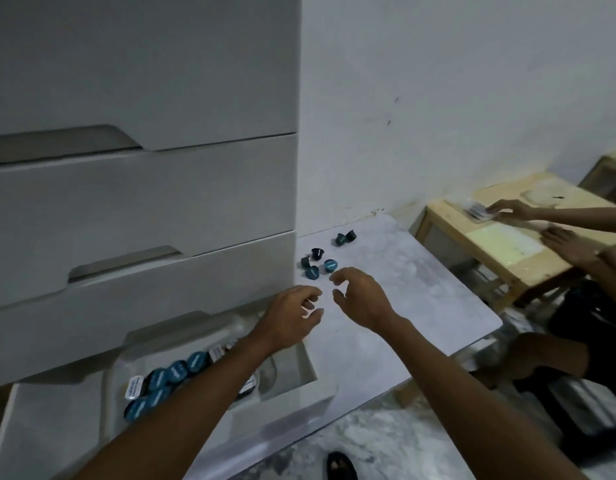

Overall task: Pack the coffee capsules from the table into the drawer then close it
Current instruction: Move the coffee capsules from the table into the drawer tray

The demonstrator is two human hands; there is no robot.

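Note:
Several dark coffee capsules with teal lids [330, 265] lie scattered on the grey marble table [420, 299], two more [345, 237] near the wall. My right hand [360, 296] hovers just short of the nearest capsules, fingers spread, holding nothing. My left hand [292, 315] hangs beside it over the table's left edge, fingers curled loosely with nothing visible in them. Below, the open bottom drawer [299, 407] holds a white tray with rows of teal capsules [176, 372]; my left forearm hides part of it.
A tall grey drawer cabinet [143, 202] rises at the left, its upper drawers closed. Another person's hands [542, 223] work at a wooden table [490, 244] on the right. A dark shoe [341, 465] rests on the floor.

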